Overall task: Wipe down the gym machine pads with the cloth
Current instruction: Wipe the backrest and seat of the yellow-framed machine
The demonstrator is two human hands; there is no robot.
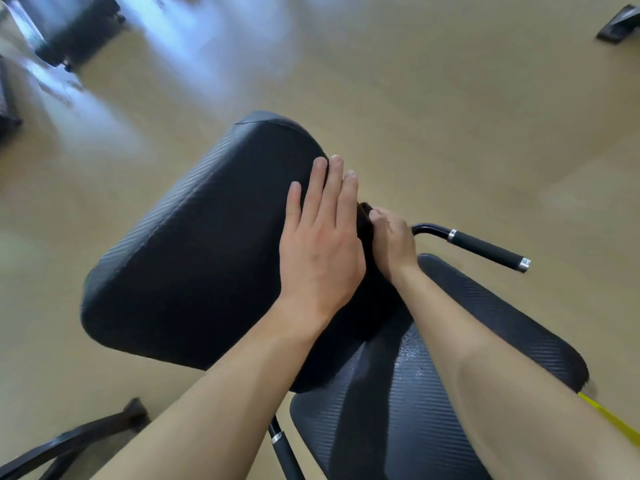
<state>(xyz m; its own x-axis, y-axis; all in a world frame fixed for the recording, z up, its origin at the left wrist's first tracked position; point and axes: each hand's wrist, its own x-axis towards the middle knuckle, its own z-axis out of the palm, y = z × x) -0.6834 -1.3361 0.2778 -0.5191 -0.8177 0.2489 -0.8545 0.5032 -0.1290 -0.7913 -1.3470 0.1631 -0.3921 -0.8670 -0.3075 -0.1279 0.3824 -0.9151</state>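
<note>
A large black back pad (pixel 194 258) with a ribbed texture fills the middle of the view, tilted over the floor. My left hand (pixel 320 244) lies flat on its right edge with straight fingers. Just to the right, my right hand (pixel 391 244) is curled and pinches a small black piece that looks like a folded cloth (pixel 365 216) against the pad's side. Most of that piece is hidden behind my hands. A black seat pad (pixel 502 327) lies below and to the right, under my right forearm.
A black handle with silver rings (pixel 485 247) sticks out to the right of my right hand, and another handle (pixel 285 452) shows at the bottom. Machine feet (pixel 69 441) rest on the tan floor at lower left. Other equipment (pixel 69 26) stands far left.
</note>
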